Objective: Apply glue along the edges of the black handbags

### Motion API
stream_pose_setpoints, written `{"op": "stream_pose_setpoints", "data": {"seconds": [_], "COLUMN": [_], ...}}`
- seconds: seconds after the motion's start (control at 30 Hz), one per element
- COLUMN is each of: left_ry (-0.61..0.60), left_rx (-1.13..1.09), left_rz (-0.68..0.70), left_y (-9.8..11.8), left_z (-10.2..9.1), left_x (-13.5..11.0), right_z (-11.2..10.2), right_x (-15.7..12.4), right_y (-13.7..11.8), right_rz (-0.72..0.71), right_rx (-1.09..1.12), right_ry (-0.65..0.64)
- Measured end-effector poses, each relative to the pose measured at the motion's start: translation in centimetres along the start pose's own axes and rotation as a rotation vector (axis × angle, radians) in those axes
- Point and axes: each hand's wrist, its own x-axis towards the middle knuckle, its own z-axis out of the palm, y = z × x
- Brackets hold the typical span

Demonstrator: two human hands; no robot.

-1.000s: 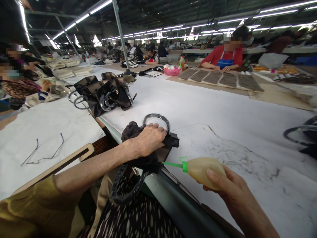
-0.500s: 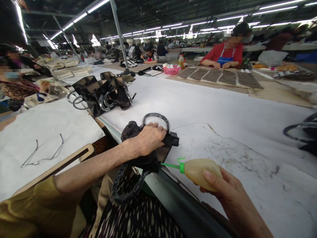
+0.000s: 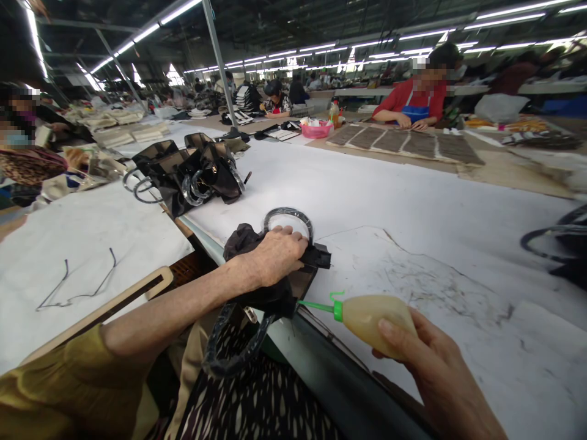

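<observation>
A black handbag (image 3: 243, 240) with plastic-wrapped ring handles lies at the table's edge, gripped from above by my left hand (image 3: 280, 253). One handle (image 3: 288, 211) stands up behind my fingers; the other handle (image 3: 236, 365) hangs down over my lap. My right hand (image 3: 422, 348) is wrapped around a squeeze bottle (image 3: 378, 321) of yellowish liquid, probably glue, with a green nozzle. The nozzle tip points left and meets a black corner of the bag, below my left hand. The bag part under my palm is hidden.
Several black handbags (image 3: 197, 171) stand in a heap further back on the white tabletop (image 3: 389, 189). Eyeglasses (image 3: 77, 296) lie on the left table. More dark handles (image 3: 550, 235) show at the right edge. A co-worker in red (image 3: 413, 104) sits across, beyond a pink basket (image 3: 316, 129).
My right hand and the bottle have shifted very slightly to the right. The nozzle tip stays at the bag's corner, and my left hand keeps its hold.
</observation>
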Motion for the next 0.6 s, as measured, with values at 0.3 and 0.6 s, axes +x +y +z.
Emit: {"op": "stream_pose_setpoints", "data": {"seconds": [0.3,0.6], "left_ry": [0.012,0.013], "left_rx": [0.006,-0.002], "left_rz": [0.002,0.004], "left_y": [-0.1,-0.2], "left_z": [0.3,0.2], "left_x": [0.0,0.1], "right_z": [1.4,1.0], "right_x": [-0.9,-2.2], "right_y": [-1.1,-0.7], "right_rz": [-0.019,0.103], "right_rx": [0.016,0.072], "right_ry": [0.041,0.017]}}
